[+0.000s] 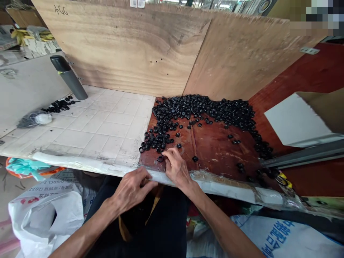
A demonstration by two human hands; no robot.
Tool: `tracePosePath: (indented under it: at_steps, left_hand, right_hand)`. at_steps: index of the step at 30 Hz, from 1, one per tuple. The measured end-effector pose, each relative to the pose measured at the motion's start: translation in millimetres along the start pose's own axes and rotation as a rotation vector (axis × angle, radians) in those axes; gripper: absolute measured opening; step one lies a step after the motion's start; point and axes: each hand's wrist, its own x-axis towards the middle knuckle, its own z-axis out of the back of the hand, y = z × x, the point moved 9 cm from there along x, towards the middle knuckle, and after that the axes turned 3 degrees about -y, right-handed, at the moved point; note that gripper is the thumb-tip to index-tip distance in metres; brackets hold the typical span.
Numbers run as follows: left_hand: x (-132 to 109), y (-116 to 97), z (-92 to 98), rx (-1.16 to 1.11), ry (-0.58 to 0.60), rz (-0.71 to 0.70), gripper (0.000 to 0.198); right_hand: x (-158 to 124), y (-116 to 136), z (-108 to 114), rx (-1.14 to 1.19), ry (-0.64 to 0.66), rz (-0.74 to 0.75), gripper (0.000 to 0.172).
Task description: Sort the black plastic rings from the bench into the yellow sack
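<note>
From my remote view, a grey flask (73, 84) sits at the upper left of the frame, and at lower centre the left hand (131, 188) curls by the front edge of the counter (118, 118), whether holding anything I cannot tell. Just right of it, the right hand (176, 166) bends its fingers narrowly beside a loose black ring (160, 158), any grip hidden from me. Black parts (193, 104) heap from centre to right; I judge a dragging wrist could sweep strays over the edge.

Grey flask (73, 85) with black cap (59, 63) near plywood panel (129, 46); white sack (71, 204) lower left.
</note>
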Motion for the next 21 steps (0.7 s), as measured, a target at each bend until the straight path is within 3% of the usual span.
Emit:
tracePosePath:
  at_steps: [2,5,7,10,13,15,18,21]
  left_hand:
    - [31.2,1.6,-9.5,0.069,-0.101,0.033,0.010]
    - [63.9,9.7,-38.7,0.162,-0.089,0.047,0.019]
    - [71.1,17.1,-52.6,0.174,-0.070,0.045,0.014]
    - [67.6,22.5,-54.5,0.090,-0.116,0.004,0.016]
    - [63.3,25.0,-44.8,-0.083,-0.168,-0.007,0.023]
    - [64.1,27.9,-39.8,-0.244,-0.172,0.031,0.022]
    - [66.6,37.1,-40.0,-0.562,-0.147,0.168,0.017]
    - [65.5,44.3,-48.9,-0.873,-0.094,0.314,0.026]
  right_hand:
    - [13.9,-10.2,-10.3,-0.040,0.080,0.082,0.039]
    - [17.2,-19.6,-21.9,-0.025,0.114,0.125,0.029]
    - [13.7,-25.1,-22.2,0.012,0.077,0.095,0.022]
    - [10.3,-34.5,-14.1,0.108,0.012,-0.013,0.012]
    - [12.1,-45.2,-4.3,0.298,-0.006,-0.172,0.015]
    - [13.3,-50.0,-5.5,0.471,0.050,-0.284,0.017]
    - [13.6,-50.4,-11.0,0.655,0.116,-0.377,0.016]
    - [13.2,-51.2,-10.1,0.671,0.068,-0.388,0.019]
